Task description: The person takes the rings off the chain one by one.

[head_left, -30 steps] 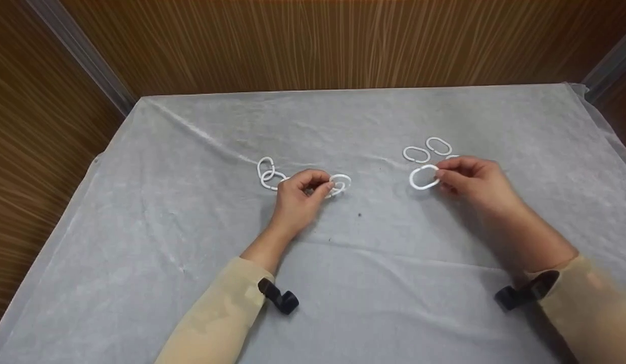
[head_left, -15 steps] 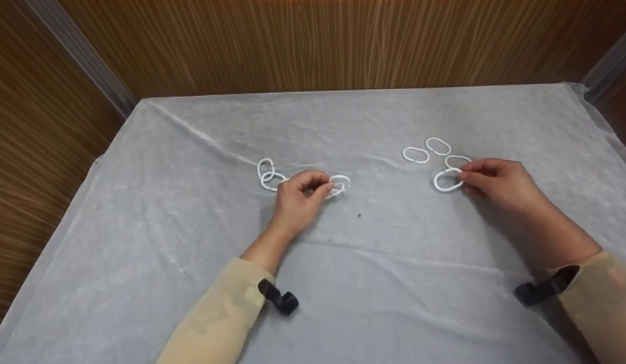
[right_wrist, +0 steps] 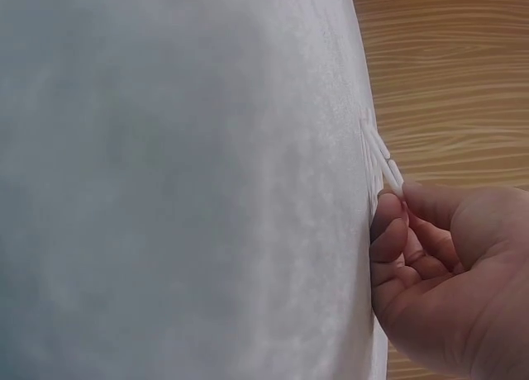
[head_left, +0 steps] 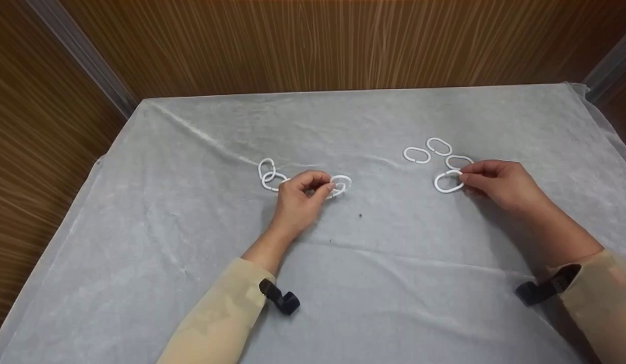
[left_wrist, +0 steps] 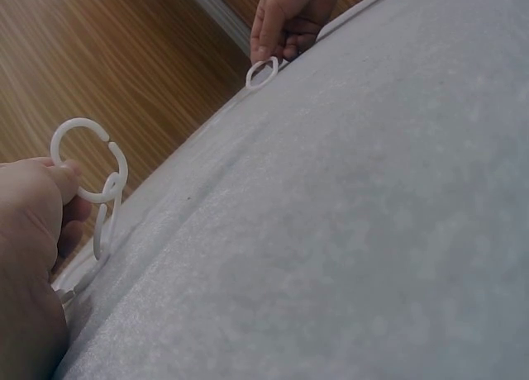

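Observation:
Between thumb and forefinger my left hand (head_left: 301,199) pinches a white oval ring (left_wrist: 81,122) with a small gap in its side. Another ring (left_wrist: 100,231) hangs linked through it, seen in the left wrist view. More linked rings (head_left: 267,169) of this chain lie on the cloth left of the hand, partly hidden behind it. My right hand (head_left: 504,184) pinches a single white oval ring (head_left: 448,190) by its right end, low over the cloth. Just behind it lies a loose ring (head_left: 456,161), partly covered by the fingers.
Two more loose rings, a left one (head_left: 417,155) and a farther one (head_left: 439,146), lie beyond the right hand. A pale grey cloth (head_left: 373,298) with creases covers the table. Wood-grain panels (head_left: 313,45) rise behind the table and at the left.
My right hand has moved to the right with its ring, uncovering part of the loose ring behind it, then stayed nearly still. The left hand and chain have hardly moved.

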### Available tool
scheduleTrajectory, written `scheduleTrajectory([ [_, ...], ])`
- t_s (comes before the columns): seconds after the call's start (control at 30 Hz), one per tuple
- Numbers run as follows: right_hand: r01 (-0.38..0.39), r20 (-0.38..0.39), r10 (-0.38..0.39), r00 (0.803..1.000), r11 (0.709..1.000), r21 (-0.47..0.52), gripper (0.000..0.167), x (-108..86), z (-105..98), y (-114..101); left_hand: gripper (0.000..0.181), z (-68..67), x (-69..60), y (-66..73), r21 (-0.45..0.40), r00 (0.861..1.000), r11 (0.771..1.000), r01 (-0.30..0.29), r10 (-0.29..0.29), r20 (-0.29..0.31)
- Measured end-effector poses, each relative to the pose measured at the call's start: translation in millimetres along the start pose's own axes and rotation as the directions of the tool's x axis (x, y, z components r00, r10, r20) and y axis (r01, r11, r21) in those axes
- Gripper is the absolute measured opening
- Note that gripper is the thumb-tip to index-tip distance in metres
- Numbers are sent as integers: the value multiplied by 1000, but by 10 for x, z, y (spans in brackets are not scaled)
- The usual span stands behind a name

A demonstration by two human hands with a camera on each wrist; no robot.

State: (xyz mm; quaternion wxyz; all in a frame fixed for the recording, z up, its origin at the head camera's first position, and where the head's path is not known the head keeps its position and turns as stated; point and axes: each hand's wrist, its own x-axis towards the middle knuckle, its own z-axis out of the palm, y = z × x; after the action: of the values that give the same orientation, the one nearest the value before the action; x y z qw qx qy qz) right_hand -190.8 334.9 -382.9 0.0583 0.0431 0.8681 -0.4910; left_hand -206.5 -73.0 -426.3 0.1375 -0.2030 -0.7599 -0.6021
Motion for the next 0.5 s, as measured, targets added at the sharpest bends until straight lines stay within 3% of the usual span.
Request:
scheduleTrajectory([
  [0.5, 66, -43, -72, 996, 989, -131, 32, -55, -22, -55, 6, 12, -6, 13, -12, 1000, 1000, 19, -19, -10],
])
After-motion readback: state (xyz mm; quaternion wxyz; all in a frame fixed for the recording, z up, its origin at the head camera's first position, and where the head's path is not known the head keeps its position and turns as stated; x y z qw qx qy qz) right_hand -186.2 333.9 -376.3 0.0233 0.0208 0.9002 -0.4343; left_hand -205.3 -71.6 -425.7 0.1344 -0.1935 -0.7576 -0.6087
